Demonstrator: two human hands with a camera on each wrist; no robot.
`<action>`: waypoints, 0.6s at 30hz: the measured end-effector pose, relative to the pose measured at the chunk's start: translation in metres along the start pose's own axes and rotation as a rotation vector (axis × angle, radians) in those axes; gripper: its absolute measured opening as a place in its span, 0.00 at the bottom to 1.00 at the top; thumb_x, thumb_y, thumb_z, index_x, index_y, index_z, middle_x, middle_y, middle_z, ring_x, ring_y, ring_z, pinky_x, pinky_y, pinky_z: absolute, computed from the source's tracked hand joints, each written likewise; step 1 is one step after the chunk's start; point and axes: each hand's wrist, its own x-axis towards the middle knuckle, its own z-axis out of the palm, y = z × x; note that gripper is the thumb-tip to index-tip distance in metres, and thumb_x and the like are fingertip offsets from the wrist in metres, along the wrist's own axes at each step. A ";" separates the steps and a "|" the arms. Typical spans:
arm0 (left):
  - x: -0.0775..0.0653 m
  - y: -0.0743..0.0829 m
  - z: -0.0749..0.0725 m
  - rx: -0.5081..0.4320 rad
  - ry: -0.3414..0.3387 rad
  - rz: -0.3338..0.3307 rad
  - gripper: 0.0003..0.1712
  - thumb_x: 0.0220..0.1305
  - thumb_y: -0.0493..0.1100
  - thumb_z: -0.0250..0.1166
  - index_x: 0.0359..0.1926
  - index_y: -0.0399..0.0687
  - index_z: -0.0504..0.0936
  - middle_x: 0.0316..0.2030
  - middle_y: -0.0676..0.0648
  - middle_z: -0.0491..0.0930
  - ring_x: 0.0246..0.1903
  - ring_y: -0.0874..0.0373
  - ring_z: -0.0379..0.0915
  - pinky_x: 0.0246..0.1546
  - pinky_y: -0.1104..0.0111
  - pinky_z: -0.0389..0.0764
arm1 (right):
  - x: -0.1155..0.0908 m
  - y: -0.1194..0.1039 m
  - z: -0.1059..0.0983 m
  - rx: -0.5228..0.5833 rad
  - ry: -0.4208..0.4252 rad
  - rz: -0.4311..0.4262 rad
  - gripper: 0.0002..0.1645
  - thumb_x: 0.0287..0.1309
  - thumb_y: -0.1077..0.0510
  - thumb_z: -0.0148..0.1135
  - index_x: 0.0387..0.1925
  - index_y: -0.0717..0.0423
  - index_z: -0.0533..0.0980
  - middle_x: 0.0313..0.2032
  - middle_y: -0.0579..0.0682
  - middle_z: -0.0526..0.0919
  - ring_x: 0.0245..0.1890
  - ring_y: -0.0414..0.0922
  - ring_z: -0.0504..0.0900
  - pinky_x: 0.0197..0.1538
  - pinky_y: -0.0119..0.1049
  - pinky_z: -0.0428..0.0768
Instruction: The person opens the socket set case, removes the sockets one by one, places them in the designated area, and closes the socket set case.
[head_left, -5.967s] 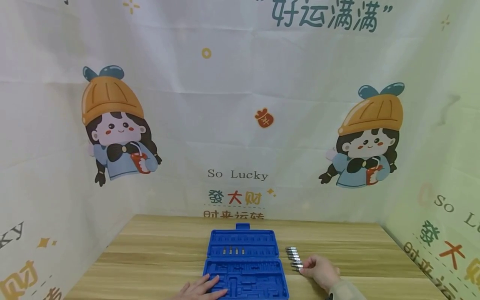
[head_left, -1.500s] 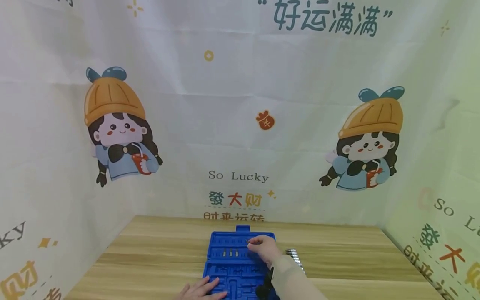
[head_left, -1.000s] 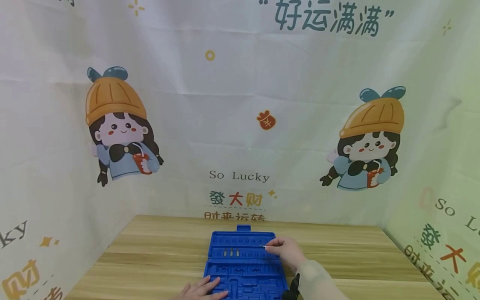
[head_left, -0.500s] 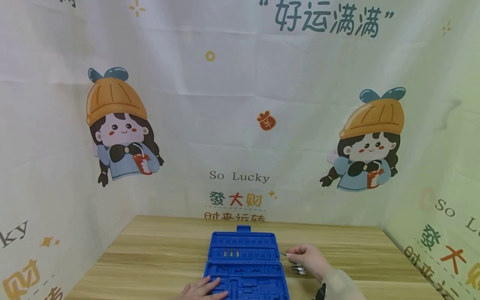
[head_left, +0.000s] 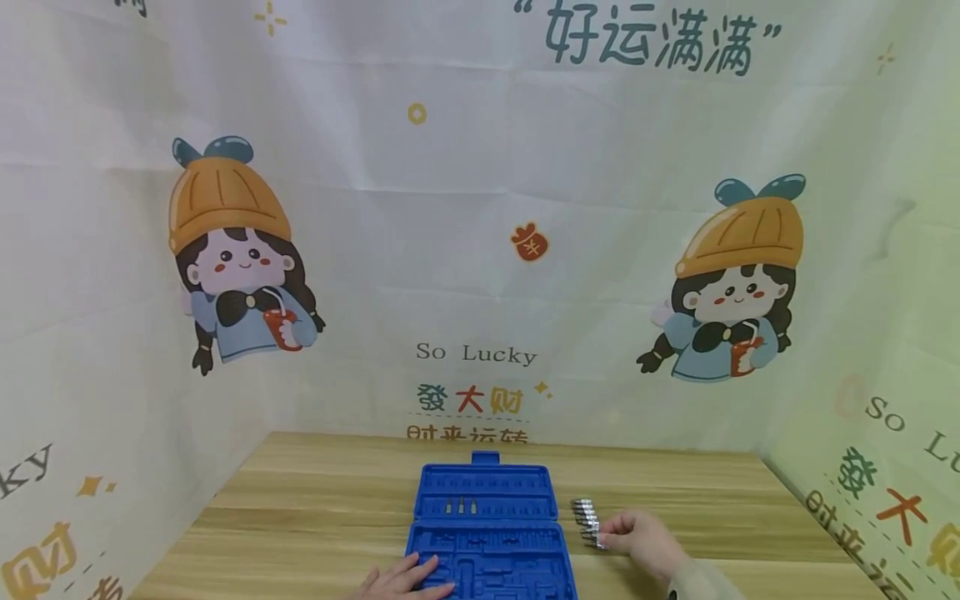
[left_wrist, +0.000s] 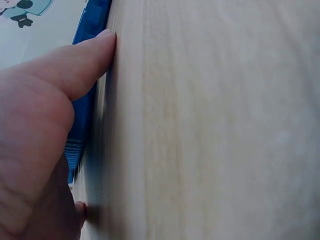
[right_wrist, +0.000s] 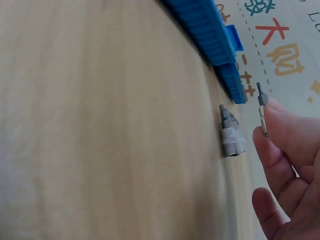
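A blue plastic case [head_left: 492,562] lies opened out on the wooden table, its moulded slots showing. Three small screwdriver bits [head_left: 461,506] stand in its far half. My left hand [head_left: 401,581] rests on the near left part of the case with fingers spread; its thumb [left_wrist: 92,55] lies by the case edge in the left wrist view. To the right of the case, my right hand [head_left: 643,540] pinches a single screwdriver bit [right_wrist: 262,107] between thumb and forefinger. It is at the near end of a row of metal bits [head_left: 584,510] on the table.
The wooden table [head_left: 315,500] extends on both sides of the case. A printed cloth [head_left: 360,275] hangs behind it and along both sides. The case's latch tab [head_left: 485,457] points toward the back.
Six seconds ago the case's far half held several bits; now it holds three. My right hand took one out, carried it right and came to the row's near end. My left hand stayed put.
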 end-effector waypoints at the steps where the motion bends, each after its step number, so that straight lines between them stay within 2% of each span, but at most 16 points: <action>1: 0.000 0.000 0.000 0.000 0.005 0.002 0.28 0.64 0.71 0.51 0.65 0.86 0.66 0.69 0.54 0.63 0.68 0.40 0.56 0.48 0.25 0.54 | -0.001 0.002 0.001 -0.005 0.004 0.001 0.09 0.52 0.64 0.69 0.31 0.68 0.79 0.30 0.47 0.81 0.33 0.43 0.74 0.39 0.37 0.70; 6: 0.000 0.000 0.000 -0.010 0.001 0.005 0.28 0.64 0.71 0.51 0.65 0.86 0.65 0.69 0.54 0.62 0.68 0.41 0.55 0.48 0.25 0.53 | -0.004 0.010 0.005 -0.045 0.037 0.020 0.08 0.49 0.64 0.71 0.28 0.65 0.79 0.27 0.46 0.79 0.30 0.42 0.73 0.37 0.37 0.71; 11: 0.001 0.001 -0.002 -0.025 -0.026 -0.002 0.28 0.64 0.71 0.51 0.65 0.86 0.65 0.70 0.55 0.61 0.69 0.41 0.54 0.49 0.25 0.53 | -0.006 0.015 0.009 -0.134 0.070 -0.025 0.07 0.47 0.64 0.71 0.26 0.61 0.79 0.26 0.45 0.80 0.30 0.42 0.73 0.39 0.38 0.67; 18: 0.001 0.002 -0.003 -0.024 -0.033 -0.018 0.28 0.63 0.71 0.51 0.65 0.86 0.65 0.70 0.55 0.61 0.69 0.41 0.54 0.50 0.25 0.53 | -0.007 0.011 0.013 -0.252 0.144 -0.003 0.10 0.42 0.60 0.75 0.22 0.52 0.78 0.23 0.41 0.80 0.28 0.40 0.73 0.47 0.53 0.55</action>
